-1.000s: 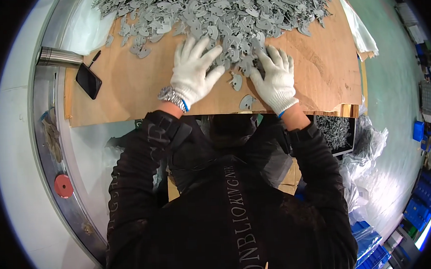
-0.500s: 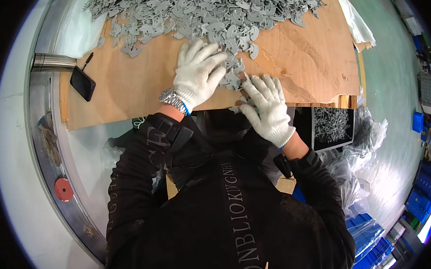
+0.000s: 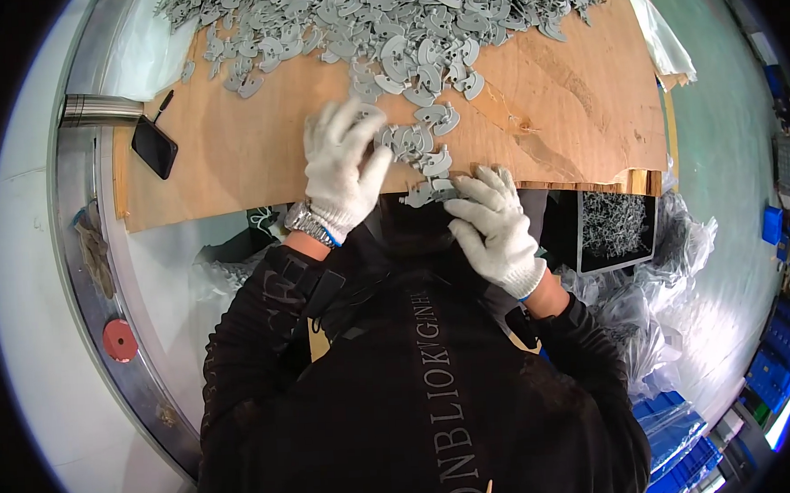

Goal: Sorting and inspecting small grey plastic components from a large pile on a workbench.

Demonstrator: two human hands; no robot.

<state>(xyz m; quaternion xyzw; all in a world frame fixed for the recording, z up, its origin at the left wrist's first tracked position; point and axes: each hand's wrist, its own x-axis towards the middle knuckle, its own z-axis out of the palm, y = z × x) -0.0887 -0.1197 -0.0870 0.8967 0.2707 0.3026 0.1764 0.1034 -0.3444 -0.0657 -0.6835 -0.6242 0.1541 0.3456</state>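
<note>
We work at a light-brown wooden tabletop (image 3: 584, 124), where flat, curved grey parts (image 3: 405, 140) trail from a heap (image 3: 385, 18) to the near edge between our white-gloved left hand (image 3: 343, 174) and white-gloved right hand (image 3: 496, 233), fingers and thumbs apart; pale-green floor (image 3: 716, 118) stretches at right.

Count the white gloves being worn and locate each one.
2: one on the left hand, over the wooden tabletop; one on the right hand, at the tabletop's near edge. Neither is hidden.
</note>
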